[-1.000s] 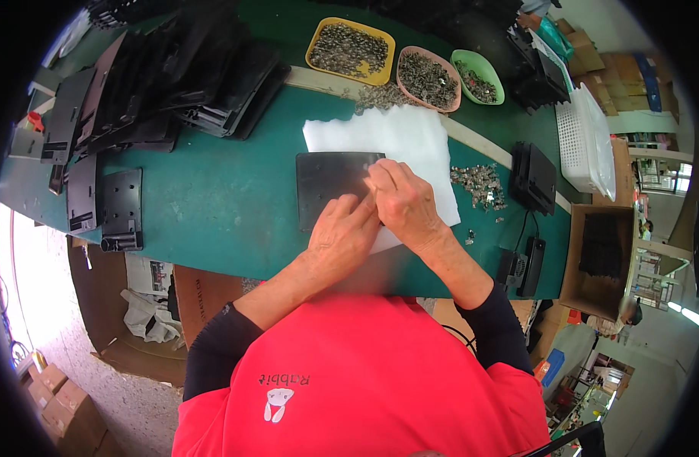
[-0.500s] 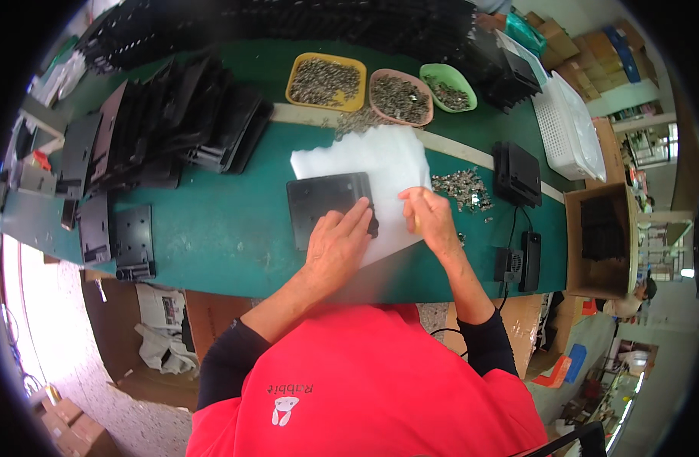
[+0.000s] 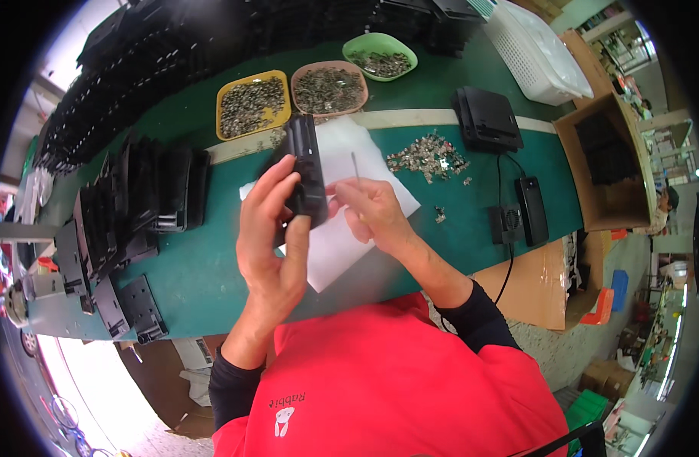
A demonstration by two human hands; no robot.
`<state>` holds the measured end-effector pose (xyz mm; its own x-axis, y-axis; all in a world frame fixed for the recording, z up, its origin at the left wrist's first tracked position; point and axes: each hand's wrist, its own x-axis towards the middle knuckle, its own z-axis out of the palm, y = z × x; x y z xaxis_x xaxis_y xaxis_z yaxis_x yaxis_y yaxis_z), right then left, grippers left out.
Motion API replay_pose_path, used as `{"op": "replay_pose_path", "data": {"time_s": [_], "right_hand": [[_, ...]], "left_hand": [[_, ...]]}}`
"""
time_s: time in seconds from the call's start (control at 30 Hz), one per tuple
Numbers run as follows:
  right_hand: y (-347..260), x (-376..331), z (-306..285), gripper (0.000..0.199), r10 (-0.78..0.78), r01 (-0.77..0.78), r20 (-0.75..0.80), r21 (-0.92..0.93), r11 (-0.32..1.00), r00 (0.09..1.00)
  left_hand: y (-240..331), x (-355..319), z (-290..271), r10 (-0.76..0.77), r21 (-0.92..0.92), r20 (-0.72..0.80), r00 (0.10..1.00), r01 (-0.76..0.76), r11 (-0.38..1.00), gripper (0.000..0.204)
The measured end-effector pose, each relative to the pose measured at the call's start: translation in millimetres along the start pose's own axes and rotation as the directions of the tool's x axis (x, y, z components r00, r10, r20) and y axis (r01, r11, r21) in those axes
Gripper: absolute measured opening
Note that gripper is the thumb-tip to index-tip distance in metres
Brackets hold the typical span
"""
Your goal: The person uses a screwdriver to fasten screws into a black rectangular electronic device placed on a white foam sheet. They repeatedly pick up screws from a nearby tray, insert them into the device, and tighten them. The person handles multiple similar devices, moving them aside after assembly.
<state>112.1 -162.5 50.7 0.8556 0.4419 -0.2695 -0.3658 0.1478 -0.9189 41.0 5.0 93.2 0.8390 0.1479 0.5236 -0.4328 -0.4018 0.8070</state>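
A: Step?
B: Looks like mid-handling: our L hand (image 3: 264, 240) has its fingers clamped on a black case (image 3: 311, 171), tipped up above the white foam (image 3: 342, 251) on the table (image 3: 204, 286). Our R hand (image 3: 376, 209) has its fingers pinched on a thin rod (image 3: 355, 164), near the case; can't tell if touching.
A: Next move calls for?
B: Prob. a steady L grip, we'd say.
A: Qty?
B: 1 case held, 1 rod, 1 foam sheet; bowls w/ metal bits: 1 yellow (image 3: 222, 126), 1 pink (image 3: 294, 76), 1 green (image 3: 368, 42); 1 big loose heap (image 3: 428, 156). Stacked cases at L (image 3: 140, 198) overlap, so we can't count.

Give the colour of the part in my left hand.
The part is black, clearest in the head view.
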Motion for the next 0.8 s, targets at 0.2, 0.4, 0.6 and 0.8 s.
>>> {"op": "replay_pose_path", "data": {"time_s": [0.2, 0.4, 0.6, 0.8], "right_hand": [[-10.1, -16.9, -22.3, 0.027, -0.009, 0.023, -0.055, 0.257, 0.966, 0.998], [8.0, -14.5, -47.0, 0.028, -0.025, 0.080, -0.231, 0.232, 0.969, 0.973], [9.4, -16.0, -66.4, 0.026, 0.018, -0.001, -0.185, 0.090, 0.996, 0.983], [19.0, -26.1, -86.0, 0.012, 0.023, 0.032, -0.089, 0.571, 0.820, 0.996]], "left_hand": [[-10.5, -2.3, 36.2, 0.141, 0.175, 0.165, 0.976, -0.169, 0.970, 0.048], [-1.7, 9.7, 60.5, 0.041, -0.068, 0.193, 0.980, -0.028, 0.997, 0.045], [-0.8, 22.8, 61.7, -0.319, -0.750, 0.239, 0.917, 0.383, 0.539, 0.034], [-6.1, 36.9, 69.4, -0.427, -0.831, 0.363, 0.828, 0.495, 0.254, 0.034]]}}
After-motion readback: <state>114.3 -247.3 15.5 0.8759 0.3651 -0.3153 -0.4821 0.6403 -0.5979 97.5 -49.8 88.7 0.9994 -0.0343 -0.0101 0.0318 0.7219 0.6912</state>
